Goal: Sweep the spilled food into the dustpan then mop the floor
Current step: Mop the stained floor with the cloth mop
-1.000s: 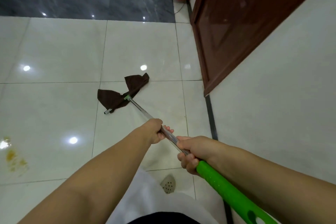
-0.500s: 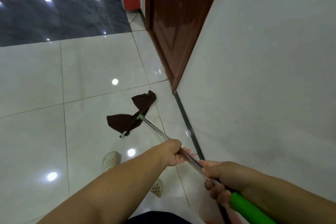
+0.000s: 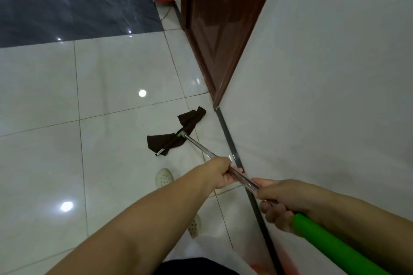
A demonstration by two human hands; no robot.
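Both of my hands hold a mop. Its metal pole point(image 3: 200, 145) runs from my hands down to a dark brown cloth head point(image 3: 176, 135) lying on the white tiled floor point(image 3: 107, 140), close to the wall's dark skirting strip. My left hand point(image 3: 220, 173) is shut around the metal pole further down. My right hand point(image 3: 279, 202) grips it higher up, just where the green handle point(image 3: 330, 245) begins. No spilled food or dustpan is in view.
A white wall point(image 3: 324, 96) fills the right side, with a brown door point(image 3: 214, 18) beyond it. Dark glossy floor point(image 3: 73, 6) lies at the far end. My white perforated shoes point(image 3: 164, 177) stand on the tiles below the mop head.
The view has swung right toward the wall; the yellow stain at the left is out of view. The mop head now lies nearer the skirting. Both hands keep their grip.
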